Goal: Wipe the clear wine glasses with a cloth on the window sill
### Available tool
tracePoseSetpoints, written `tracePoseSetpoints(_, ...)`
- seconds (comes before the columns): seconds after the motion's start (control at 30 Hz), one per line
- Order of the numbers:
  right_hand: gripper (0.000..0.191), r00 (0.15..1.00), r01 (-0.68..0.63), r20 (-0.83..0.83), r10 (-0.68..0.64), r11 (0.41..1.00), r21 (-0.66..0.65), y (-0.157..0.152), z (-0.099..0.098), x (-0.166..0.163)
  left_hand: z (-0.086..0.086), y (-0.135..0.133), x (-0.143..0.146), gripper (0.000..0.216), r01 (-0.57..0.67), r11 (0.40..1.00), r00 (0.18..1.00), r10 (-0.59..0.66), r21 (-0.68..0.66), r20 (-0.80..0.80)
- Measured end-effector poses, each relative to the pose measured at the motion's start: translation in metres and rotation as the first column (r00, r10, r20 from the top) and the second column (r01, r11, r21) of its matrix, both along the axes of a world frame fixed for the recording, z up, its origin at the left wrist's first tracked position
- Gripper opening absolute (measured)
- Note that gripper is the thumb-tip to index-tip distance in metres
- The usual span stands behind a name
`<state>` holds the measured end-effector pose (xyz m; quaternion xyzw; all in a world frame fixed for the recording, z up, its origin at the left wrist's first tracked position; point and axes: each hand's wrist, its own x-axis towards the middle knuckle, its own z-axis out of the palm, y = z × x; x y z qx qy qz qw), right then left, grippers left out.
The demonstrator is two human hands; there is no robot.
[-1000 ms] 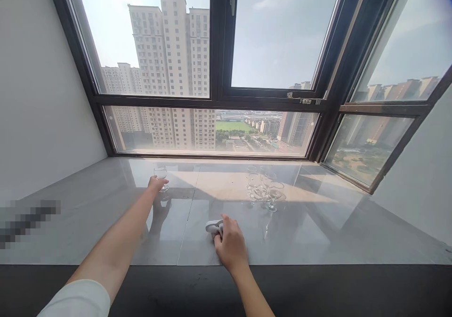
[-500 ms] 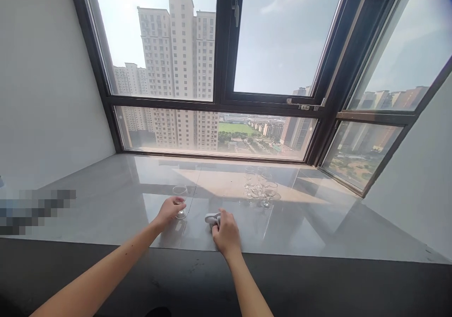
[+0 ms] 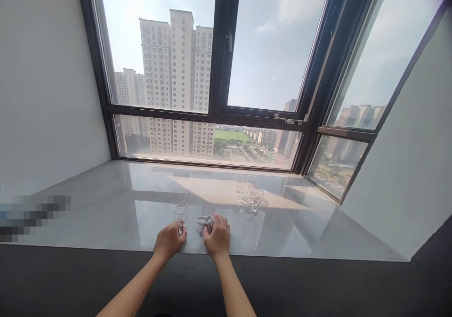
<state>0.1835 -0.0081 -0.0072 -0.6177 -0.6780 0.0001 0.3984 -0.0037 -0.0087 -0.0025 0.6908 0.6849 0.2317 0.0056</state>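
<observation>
My left hand (image 3: 170, 239) is closed round the lower part of a clear stemmed glass (image 3: 181, 209). The round rim and bowl rise above my fingers, while the stem and foot are mostly covered. Just to the right, my right hand (image 3: 218, 237) is wrapped around a small white-and-grey bundle (image 3: 204, 221) that looks like folded cloth; my fingers cover part of it. Both hands are low over the front of the glossy light-grey sill (image 3: 116, 218), a short gap apart.
Several clear stemmed glasses (image 3: 250, 195) stand clustered towards the back right of the sill. Behind them is a dark-framed window (image 3: 208, 118). White walls (image 3: 45, 95) close in both sides, and the sill's front edge drops to a dark face (image 3: 70, 279).
My left hand has come nearer the front edge, now lower on the glass with its fingers closed tighter. My right hand with the bundle has shifted slightly left in view, as the camera turned.
</observation>
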Motion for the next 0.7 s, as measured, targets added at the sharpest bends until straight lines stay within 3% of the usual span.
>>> tracePoseSetpoints(0.13,0.042,0.993,0.12,0.004,-0.121,0.989,0.082,-0.011,0.009,0.0,0.006,-0.001,0.002,0.021,-0.008,1.0,1.0,0.008,-0.01,-0.02)
tracePoseSetpoints(0.43,0.048,0.96,0.255,0.127,-0.251,0.967,-0.017,-0.001,-0.004,-0.005,0.011,-0.003,0.005,0.036,-0.036,0.996,0.999,0.036,-0.077,0.001)
tracePoseSetpoints(0.7,0.041,0.951,0.262,0.181,-0.251,0.965,-0.035,0.003,-0.005,-0.008,0.012,-0.001,0.007,0.035,-0.064,0.992,0.998,0.063,-0.106,-0.016)
